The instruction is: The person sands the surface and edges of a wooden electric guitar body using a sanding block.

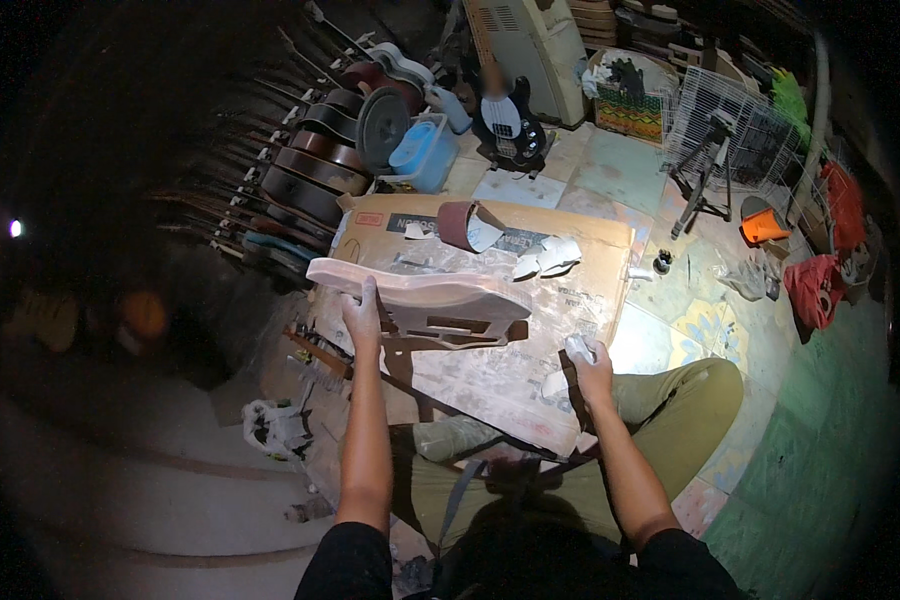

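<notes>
An unpainted wooden electric guitar body [420, 292] with cut-out cavities is tilted up on its edge over a dusty cardboard sheet [460, 385]. My left hand [363, 318] grips its left end, with the thumb over the upper edge. Off to the right of the body, my right hand [594, 372] is closed round a small whitish folded piece [578, 348], which looks like sandpaper. A curled strip of brown sandpaper [454, 226] and torn pale scraps [550, 258] lie on the cardboard beyond the guitar body.
A row of guitars [315, 175] stands at the back left, beside a blue plastic tub [432, 160]. Farther back is a black electric guitar [511, 130]. To the right are a black stand [705, 180], a wire cage [710, 115] and a red bag [813, 290].
</notes>
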Demonstrator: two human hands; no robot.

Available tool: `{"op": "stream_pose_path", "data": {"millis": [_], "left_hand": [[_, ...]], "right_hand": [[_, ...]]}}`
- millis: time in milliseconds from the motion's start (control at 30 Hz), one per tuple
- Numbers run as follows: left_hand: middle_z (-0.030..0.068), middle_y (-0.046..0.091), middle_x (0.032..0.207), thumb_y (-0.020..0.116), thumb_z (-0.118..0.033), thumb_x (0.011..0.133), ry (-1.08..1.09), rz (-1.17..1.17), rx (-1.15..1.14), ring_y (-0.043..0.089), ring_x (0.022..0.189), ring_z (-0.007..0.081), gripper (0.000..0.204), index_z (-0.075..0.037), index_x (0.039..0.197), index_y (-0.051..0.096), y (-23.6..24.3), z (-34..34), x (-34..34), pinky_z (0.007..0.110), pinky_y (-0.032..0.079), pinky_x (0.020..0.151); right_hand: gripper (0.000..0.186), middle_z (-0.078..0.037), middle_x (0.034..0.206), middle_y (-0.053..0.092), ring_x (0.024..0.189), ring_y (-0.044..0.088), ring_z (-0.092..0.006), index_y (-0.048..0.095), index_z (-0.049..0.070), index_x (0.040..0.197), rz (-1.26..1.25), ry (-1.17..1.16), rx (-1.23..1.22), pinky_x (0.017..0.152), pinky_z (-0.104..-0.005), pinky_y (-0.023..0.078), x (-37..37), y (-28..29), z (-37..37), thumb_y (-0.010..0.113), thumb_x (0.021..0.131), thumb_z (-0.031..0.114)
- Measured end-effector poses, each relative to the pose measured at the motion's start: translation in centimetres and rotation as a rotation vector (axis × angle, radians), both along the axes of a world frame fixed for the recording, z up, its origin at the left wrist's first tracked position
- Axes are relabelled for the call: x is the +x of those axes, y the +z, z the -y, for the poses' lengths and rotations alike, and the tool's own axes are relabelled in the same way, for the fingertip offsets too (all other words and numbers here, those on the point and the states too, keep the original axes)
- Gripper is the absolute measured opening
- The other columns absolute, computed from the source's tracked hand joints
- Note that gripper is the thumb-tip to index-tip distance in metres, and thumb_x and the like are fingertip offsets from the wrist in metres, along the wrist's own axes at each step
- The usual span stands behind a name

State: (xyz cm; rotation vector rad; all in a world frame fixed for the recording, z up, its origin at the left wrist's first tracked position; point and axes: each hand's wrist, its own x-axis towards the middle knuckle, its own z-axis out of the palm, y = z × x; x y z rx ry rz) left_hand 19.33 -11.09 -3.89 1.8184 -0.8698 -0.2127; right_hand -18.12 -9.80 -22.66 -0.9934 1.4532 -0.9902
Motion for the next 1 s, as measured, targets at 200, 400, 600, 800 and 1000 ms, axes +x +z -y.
{"op": "stream_pose_path", "data": {"millis": [200, 400, 600, 800, 1000], "left_hand": [[0.0166, 0.069, 0.102, 0.079, -0.029, 0.084, 0.069, 0.060, 0.018, 0.064, 0.090, 0.0216, 0.047, 0.009, 0.106, 0.063, -0.2, -1.2, -0.8, 0.035, 0.049, 0.084], [0.0138, 0.067, 0.107, 0.080, -0.027, 0.082, 0.098, -0.080, -0.001, 0.062, 0.095, 0.0231, 0.053, 0.009, 0.114, 0.060, 0.0, -2.9, -1.1, 0.033, 0.048, 0.089], [0.0129, 0.067, 0.107, 0.080, -0.022, 0.082, 0.022, -0.085, -0.018, 0.063, 0.093, 0.0199, 0.047, 0.008, 0.112, 0.061, -0.4, -5.6, -0.5, 0.032, 0.048, 0.085], [0.0120, 0.067, 0.105, 0.078, -0.023, 0.084, 0.010, -0.087, -0.003, 0.063, 0.092, 0.0192, 0.043, 0.008, 0.109, 0.062, -0.3, -6.0, -1.6, 0.033, 0.049, 0.086], [0.0132, 0.066, 0.106, 0.078, -0.018, 0.084, 0.038, -0.083, -0.032, 0.062, 0.092, 0.0191, 0.041, 0.009, 0.110, 0.061, -0.1, -6.1, -2.4, 0.032, 0.049, 0.085]], "right_hand": [[0.041, -0.017, 0.118, 0.066, 0.111, 0.062, -0.0265, 0.061, -0.001, 0.121, -0.011, 0.007, 0.009, 0.099, -0.0338, 0.045, 0.0, 0.3, -0.1, 0.065, 0.081, 0.011], [0.043, -0.018, 0.117, 0.067, 0.108, 0.064, -0.0280, 0.061, 0.001, 0.122, -0.002, -0.008, 0.007, 0.095, -0.0343, 0.048, -0.3, 1.2, 0.0, 0.068, 0.081, 0.012], [0.068, -0.023, 0.123, 0.063, 0.114, 0.062, -0.0356, 0.051, 0.007, 0.137, -0.122, 0.400, -0.319, 0.097, -0.0387, 0.048, 0.9, 8.7, -1.6, 0.075, 0.075, 0.018], [0.089, -0.026, 0.128, 0.059, 0.116, 0.058, -0.0424, 0.031, 0.011, 0.152, -0.059, 0.560, -0.167, 0.099, -0.0409, 0.047, 2.8, 10.8, -1.8, 0.074, 0.074, 0.017], [0.087, -0.028, 0.131, 0.057, 0.117, 0.058, -0.0419, 0.032, 0.011, 0.152, 0.000, 0.532, -0.216, 0.099, -0.0413, 0.046, 4.1, 11.3, -2.4, 0.073, 0.075, 0.017]]}}
